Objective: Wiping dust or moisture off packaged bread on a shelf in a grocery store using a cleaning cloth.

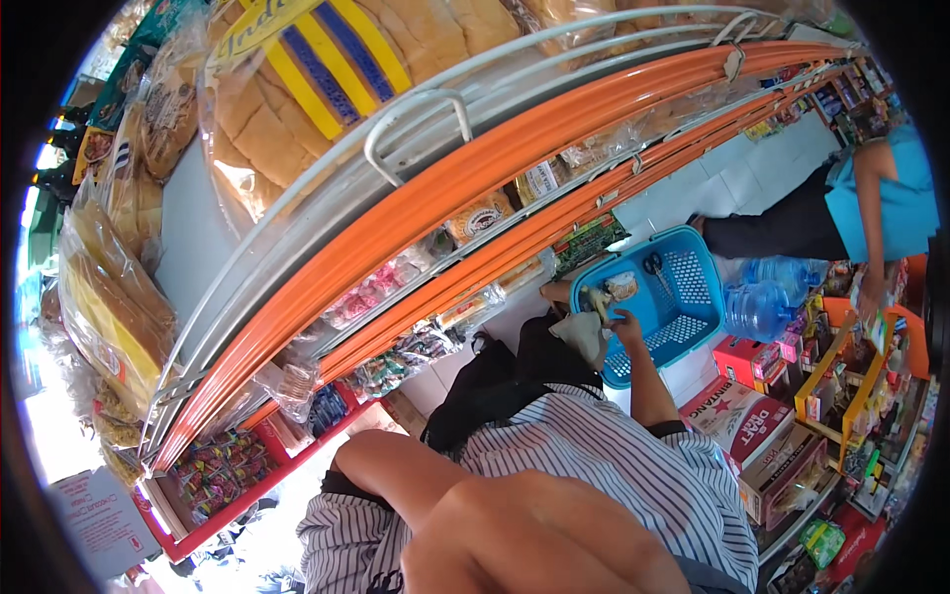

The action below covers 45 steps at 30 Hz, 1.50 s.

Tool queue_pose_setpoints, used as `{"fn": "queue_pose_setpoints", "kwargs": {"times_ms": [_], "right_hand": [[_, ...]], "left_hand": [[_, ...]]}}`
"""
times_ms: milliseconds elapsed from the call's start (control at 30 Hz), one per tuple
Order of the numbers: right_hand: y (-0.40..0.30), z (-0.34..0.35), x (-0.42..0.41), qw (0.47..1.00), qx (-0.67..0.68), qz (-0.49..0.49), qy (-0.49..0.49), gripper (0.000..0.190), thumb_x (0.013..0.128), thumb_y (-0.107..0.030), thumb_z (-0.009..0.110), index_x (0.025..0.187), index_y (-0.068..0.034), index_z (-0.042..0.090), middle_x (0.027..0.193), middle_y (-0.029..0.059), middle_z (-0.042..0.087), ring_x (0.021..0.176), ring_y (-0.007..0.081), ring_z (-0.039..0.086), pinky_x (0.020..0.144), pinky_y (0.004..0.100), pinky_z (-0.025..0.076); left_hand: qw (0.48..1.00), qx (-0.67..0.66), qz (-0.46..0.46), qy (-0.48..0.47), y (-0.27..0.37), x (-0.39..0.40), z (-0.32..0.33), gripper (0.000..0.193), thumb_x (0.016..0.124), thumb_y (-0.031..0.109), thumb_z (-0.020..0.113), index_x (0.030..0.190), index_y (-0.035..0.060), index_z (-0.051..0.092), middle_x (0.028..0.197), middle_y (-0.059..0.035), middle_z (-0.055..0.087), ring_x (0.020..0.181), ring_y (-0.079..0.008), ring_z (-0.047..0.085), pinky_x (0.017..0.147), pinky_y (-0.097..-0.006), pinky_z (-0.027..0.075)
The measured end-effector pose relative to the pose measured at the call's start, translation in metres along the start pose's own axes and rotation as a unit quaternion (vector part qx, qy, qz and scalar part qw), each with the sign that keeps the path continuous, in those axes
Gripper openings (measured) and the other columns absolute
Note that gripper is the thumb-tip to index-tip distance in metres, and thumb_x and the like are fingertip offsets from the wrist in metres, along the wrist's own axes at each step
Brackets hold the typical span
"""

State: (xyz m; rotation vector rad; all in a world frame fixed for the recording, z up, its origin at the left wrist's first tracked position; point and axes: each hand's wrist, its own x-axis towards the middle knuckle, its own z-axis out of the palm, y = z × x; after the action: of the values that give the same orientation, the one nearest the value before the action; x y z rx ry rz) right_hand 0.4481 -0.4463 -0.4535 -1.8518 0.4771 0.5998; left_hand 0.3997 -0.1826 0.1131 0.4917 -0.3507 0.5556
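A blue plastic shopping basket (686,312) is before my legs, with my right hand (627,327) curled at its near edge. A grey, cloth-like item (582,338) lies against that hand; I cannot tell what it is. Inside the basket are a small wrapped packet (620,286), dark-handled scissors (653,264) and a pale yellowish item (595,298). Very close to the camera, my left hand (534,534) is raised at the bottom of the view on a bent arm. Its fingers are cut off by the picture edge.
An orange-edged shelf (445,197) with bagged bread (297,126) curves across the left and top. At right stand water jugs (757,308) and cardboard cartons (742,423). A person in a turquoise shirt (883,193) reaches towards a yellow-framed rack (824,371). Candy (223,475) fills a red-edged bin.
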Motion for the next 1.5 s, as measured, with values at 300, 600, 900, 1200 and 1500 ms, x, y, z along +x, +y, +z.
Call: {"fn": "queue_pose_setpoints", "kwargs": {"times_ms": [300, 600, 900, 1200, 1500], "right_hand": [[-0.006, -0.017, -0.015, 0.954, -0.28, -0.092, 0.056, 0.043, 0.066, -0.022, 0.071, 0.103, -0.003, 0.058, 0.098, 0.0156, 0.062, 0.092, 0.0312, 0.059, 0.079, 0.0371, 0.046], [-0.033, -0.015, -0.015, 0.955, -0.281, -0.075, 0.048, 0.042, 0.069, -0.02, 0.066, 0.108, -0.007, 0.058, 0.106, 0.0143, 0.06, 0.1, 0.03, 0.056, 0.085, 0.0382, 0.044], [-0.057, 0.007, -0.037, 0.901, -0.321, -0.248, 0.154, 0.032, 0.067, -0.012, 0.063, 0.096, -0.001, 0.06, 0.095, 0.0197, 0.06, 0.089, 0.0351, 0.057, 0.076, 0.0408, 0.046], [-0.243, 0.065, -0.163, 0.794, -0.262, -0.527, 0.156, 0.022, 0.076, 0.002, 0.051, 0.096, -0.005, 0.056, 0.09, 0.0142, 0.054, 0.085, 0.0341, 0.049, 0.072, 0.0418, 0.041], [-0.44, 0.089, -0.318, 0.465, -0.108, -0.863, 0.163, 0.015, 0.075, 0.001, 0.054, 0.083, -0.01, 0.06, 0.087, 0.0047, 0.06, 0.083, 0.022, 0.056, 0.07, 0.035, 0.046]], "left_hand": [[0.97, -0.028, 0.018, -0.239, 0.033, 0.004, -0.007, 0.009, 0.076, -0.009, 0.056, 0.07, -0.0035, 0.053, 0.07, -0.0264, 0.058, 0.061, -0.03, 0.061, 0.053, -0.0307, 0.054], [0.983, -0.008, 0.021, -0.183, 0.095, -0.019, 0.022, 0.01, 0.076, -0.009, 0.057, 0.07, -0.0033, 0.052, 0.068, -0.0254, 0.058, 0.056, -0.0284, 0.06, 0.049, -0.029, 0.054], [0.957, -0.064, 0.243, -0.144, 0.092, -0.032, 0.031, 0.004, 0.078, -0.006, 0.056, 0.076, -0.0026, 0.056, 0.07, -0.0249, 0.059, 0.056, -0.0277, 0.06, 0.049, -0.0279, 0.053], [0.912, -0.02, 0.134, -0.388, 0.113, -0.009, 0.018, 0.019, 0.085, 0.015, 0.049, 0.082, -0.0017, 0.057, 0.081, -0.0211, 0.057, 0.073, -0.0299, 0.059, 0.06, -0.0376, 0.049], [0.923, 0.025, 0.207, -0.324, 0.115, -0.011, 0.038, 0.013, 0.082, 0.01, 0.057, 0.08, -0.0005, 0.064, 0.077, -0.0153, 0.06, 0.064, -0.0241, 0.06, 0.053, -0.0301, 0.048]]}}
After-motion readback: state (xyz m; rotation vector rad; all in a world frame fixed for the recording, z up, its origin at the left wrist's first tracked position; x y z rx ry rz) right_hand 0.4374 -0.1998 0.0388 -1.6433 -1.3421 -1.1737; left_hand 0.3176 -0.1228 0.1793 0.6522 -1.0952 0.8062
